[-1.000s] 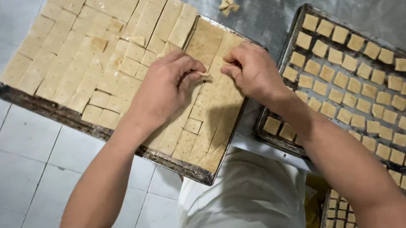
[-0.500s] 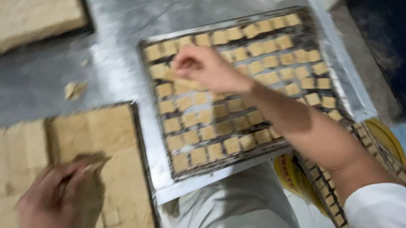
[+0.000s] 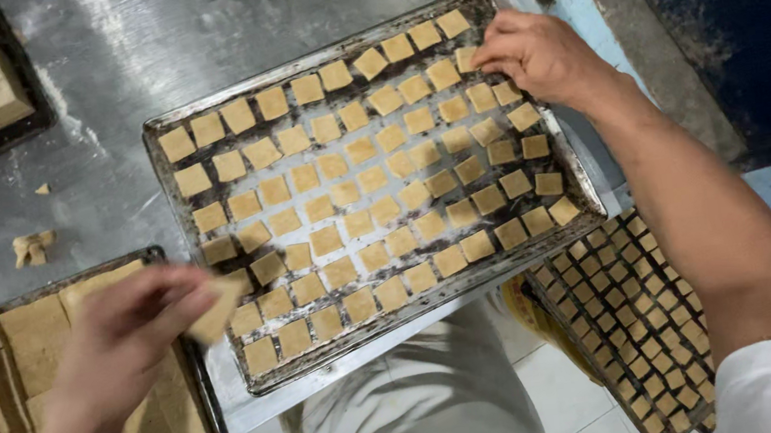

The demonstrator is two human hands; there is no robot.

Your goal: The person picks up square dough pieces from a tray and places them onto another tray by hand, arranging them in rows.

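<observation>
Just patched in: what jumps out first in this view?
The dark baking tray at centre, filled with rows of small tan dough squares. The right hand rests on squares at its far right corner; the blurred left hand holds a dough piece over the tray's near left edge.

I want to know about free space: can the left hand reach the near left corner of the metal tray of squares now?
Probably yes. The left hand, holding a dough piece, hovers just beside that corner of the tray, with nothing between them.
</observation>
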